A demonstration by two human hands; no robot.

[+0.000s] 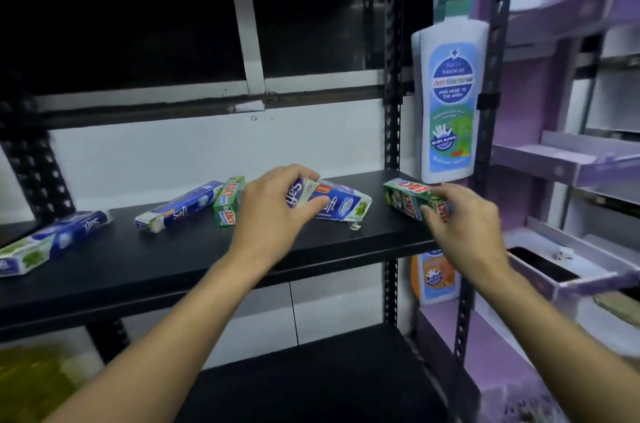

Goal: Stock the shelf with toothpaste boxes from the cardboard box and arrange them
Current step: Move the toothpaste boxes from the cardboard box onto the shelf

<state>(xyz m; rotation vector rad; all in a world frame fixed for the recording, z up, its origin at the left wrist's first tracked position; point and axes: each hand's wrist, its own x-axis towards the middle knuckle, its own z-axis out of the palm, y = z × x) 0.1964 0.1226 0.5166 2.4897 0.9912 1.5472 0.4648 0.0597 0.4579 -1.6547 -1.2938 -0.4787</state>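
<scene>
Arranging step, by the look of it. Grips a blue Safi box (334, 204) with the left hand (277, 211), resting on the black shelf (173, 270). Pinches a green box (408, 197) with the right hand (460, 225) near the shelf's right end. Next, probably: turn both square and line them up with the three askew boxes (180, 211) further left.

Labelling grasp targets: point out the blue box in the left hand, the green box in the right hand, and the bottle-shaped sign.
held blue box (341, 204): head view, printed face, right half.
held green box (403, 196): head view, far free end.
bottle-shaped sign (450, 104): head view, label middle.
</scene>
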